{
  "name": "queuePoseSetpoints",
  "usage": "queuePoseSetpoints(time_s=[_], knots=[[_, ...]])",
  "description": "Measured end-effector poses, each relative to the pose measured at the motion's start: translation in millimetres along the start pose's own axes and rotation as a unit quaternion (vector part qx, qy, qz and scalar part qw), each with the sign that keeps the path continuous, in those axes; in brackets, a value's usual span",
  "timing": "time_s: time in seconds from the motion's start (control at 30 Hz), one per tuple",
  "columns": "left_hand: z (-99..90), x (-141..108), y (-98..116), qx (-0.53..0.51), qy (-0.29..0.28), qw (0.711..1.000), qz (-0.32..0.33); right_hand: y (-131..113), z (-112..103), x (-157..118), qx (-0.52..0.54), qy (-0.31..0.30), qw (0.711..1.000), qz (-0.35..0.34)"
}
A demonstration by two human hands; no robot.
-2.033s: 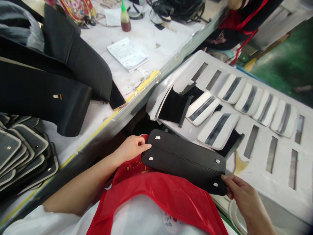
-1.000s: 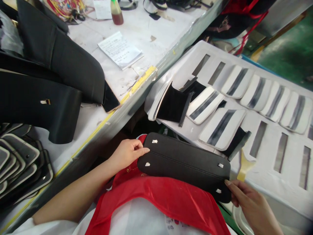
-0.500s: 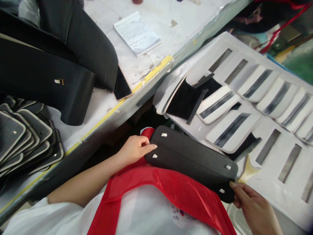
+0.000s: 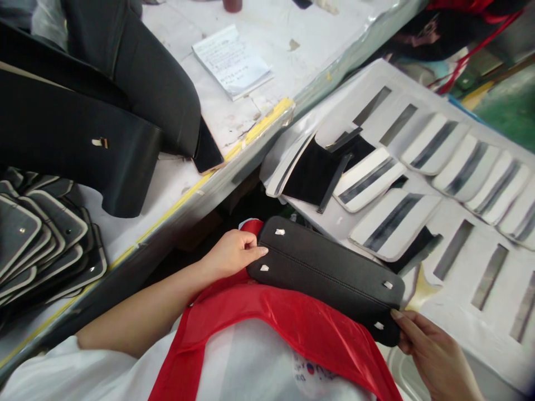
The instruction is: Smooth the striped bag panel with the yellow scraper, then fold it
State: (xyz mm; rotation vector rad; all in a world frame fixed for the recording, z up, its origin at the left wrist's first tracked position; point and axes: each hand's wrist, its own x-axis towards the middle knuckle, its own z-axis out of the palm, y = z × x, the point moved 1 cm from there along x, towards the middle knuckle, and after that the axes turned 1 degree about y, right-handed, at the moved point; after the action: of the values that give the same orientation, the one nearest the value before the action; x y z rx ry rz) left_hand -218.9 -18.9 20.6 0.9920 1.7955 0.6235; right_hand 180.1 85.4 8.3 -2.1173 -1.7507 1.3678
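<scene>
A long black stitched panel (image 4: 326,275) with rounded corners and small pale tabs near its ends hangs across the front of the red apron (image 4: 267,303). My left hand (image 4: 236,253) pinches its left end, thumb on top. At the panel's lower right corner, my right hand (image 4: 430,342) grips the edge between thumb and fingers. The fingers beneath the panel are hidden. Just right of the panel lies a yellowish tool (image 4: 422,291), partly covered.
Large black curved parts (image 4: 125,161) and stacked dark panels (image 4: 62,223) lie on the left table (image 4: 167,181), with a notepad (image 4: 232,61) and a phone (image 4: 208,147). White pieces with dark stripes (image 4: 397,223) sit on the right table (image 4: 455,295).
The view has shifted slightly, so the tables' contents appear a little displaced. Both hands keep their hold on the black panel, which has barely moved.
</scene>
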Motion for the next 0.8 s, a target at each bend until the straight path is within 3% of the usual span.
queuePoseSetpoints(time_s=[0.3, 0.57, 0.7, 0.8], knots=[[-0.5, 2.8, 7.5, 0.092, -0.014, 0.996, 0.01, -3.7, 1.9, -1.2, 0.039, -0.006, 0.999, 0.03], [-0.5, 2.3, 12.5, 0.124, 0.005, 0.992, -0.002, 12.2, 0.6, 5.4, 0.032, -0.019, 0.999, 0.034], [3.6, 0.4, 12.1, 0.122, 0.012, 0.992, -0.003, 0.3, 2.5, 1.0, 0.063, -0.01, 0.997, 0.033], [6.2, -1.6, 11.0, 0.176, 0.023, 0.984, 0.001, -13.3, 4.7, -4.8, 0.074, 0.009, 0.996, 0.042]])
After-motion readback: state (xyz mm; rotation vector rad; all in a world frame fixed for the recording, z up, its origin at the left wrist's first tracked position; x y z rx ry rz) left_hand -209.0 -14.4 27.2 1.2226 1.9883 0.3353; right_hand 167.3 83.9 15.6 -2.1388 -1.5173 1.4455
